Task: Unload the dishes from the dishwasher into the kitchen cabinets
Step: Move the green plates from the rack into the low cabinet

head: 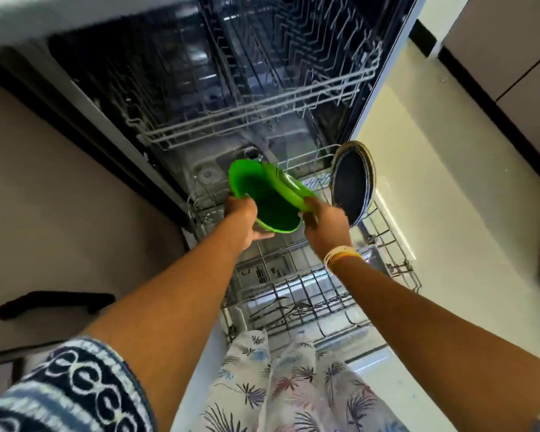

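Note:
A stack of green bowls (270,198) hangs tilted above the pulled-out lower rack (387,241) of the open dishwasher. My left hand (245,221) grips the stack's left rim and underside. My right hand (325,224) holds its right rim; that wrist wears bangles. Just right of the bowls, a few dark blue plates (353,185) stand on edge in the rack. Cutlery (281,308) lies in the rack's near part. The upper rack (247,116) is slid out above and looks bare.
A beige cabinet front with a black handle (55,302) stands at the left. Cream floor runs along the right of the dishwasher, bordered by a black baseboard and more cabinets (512,57). The open dishwasher door (371,366) lies below my arms.

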A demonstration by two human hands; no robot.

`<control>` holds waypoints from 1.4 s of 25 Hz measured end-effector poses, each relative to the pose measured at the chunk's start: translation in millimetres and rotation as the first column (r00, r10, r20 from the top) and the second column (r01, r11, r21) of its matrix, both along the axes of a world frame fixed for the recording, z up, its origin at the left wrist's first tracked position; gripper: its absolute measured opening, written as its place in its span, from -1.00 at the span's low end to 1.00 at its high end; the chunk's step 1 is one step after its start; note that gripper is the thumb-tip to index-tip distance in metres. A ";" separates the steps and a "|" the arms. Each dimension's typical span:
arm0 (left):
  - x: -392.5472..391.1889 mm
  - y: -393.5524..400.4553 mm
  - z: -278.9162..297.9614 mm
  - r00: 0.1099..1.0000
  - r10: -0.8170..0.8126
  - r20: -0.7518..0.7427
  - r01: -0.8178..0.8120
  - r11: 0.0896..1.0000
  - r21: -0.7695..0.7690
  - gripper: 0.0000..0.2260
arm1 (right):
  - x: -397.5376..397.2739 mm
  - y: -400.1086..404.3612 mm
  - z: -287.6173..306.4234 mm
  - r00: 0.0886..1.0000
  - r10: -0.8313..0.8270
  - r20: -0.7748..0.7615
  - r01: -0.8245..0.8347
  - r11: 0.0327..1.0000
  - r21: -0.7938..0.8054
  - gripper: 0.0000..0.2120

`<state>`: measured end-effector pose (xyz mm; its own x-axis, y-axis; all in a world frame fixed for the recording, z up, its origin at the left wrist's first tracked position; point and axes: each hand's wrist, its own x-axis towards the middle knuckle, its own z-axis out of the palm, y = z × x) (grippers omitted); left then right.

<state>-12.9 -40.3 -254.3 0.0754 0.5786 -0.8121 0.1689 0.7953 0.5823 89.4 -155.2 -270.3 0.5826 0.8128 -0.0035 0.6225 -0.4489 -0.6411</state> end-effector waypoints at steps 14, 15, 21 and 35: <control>-135.2 -113.5 98.2 0.979 0.069 0.189 -0.063 0.997 -0.037 -0.80 | -85.8 -88.1 106.9 0.926 0.374 0.047 -0.374 0.927 -0.018 -0.65; -148.9 -122.4 99.0 0.978 0.046 0.205 -0.035 0.998 -0.058 -0.77 | -94.0 -90.9 104.3 0.972 0.234 0.030 -0.233 0.972 -0.028 -0.66; -261.7 -192.8 117.6 0.981 -0.019 0.194 0.046 0.989 -0.138 -0.76 | -180.2 -123.8 82.2 0.790 -0.329 -0.516 0.087 0.895 -0.438 -0.73; -518.0 -139.8 146.3 0.996 0.059 0.059 -0.063 0.996 0.067 -0.74 | -440.2 -62.5 102.9 0.559 -0.334 -0.759 0.072 0.932 -0.357 -0.84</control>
